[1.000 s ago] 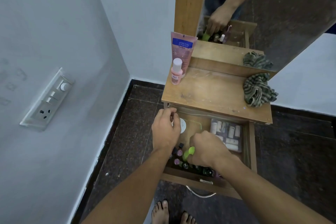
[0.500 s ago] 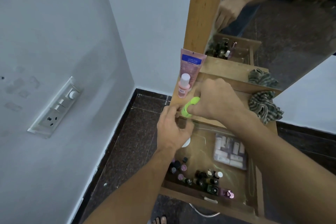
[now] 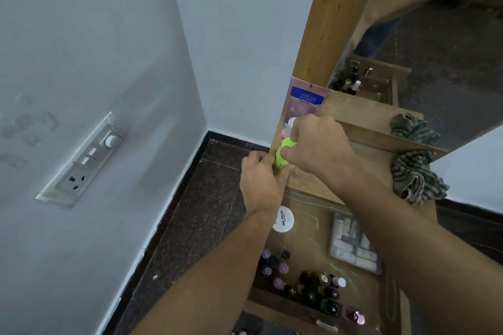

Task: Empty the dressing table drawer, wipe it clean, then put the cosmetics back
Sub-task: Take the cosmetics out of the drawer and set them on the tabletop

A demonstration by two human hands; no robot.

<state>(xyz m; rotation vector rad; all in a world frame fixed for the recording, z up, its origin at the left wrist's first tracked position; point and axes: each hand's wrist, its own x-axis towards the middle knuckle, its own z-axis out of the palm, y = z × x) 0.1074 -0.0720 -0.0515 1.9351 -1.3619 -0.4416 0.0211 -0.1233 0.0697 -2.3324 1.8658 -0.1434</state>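
Note:
My right hand (image 3: 315,147) grips a neon-green bottle (image 3: 281,156) and holds it over the left end of the wooden table top (image 3: 367,163). It is just in front of a pink tube (image 3: 304,100) and a small pink bottle (image 3: 290,123). My left hand (image 3: 261,182) rests at the table's left front corner, its fingertips against the green bottle's lower end. Below, the open drawer (image 3: 285,313) holds a white nail-polish jar (image 3: 283,219), several nail-polish bottles (image 3: 304,285) and a clear pack of small tubes (image 3: 353,245).
A striped green cloth (image 3: 416,179) lies bunched on the right of the table top. The mirror (image 3: 435,62) stands behind it in a wooden frame. The wall with a switch panel (image 3: 84,160) is close on the left, above dark floor tiles.
My right hand lifted the green bottle out of the drawer up to the table top's left end. My left hand rose from the drawer's edge to the table corner.

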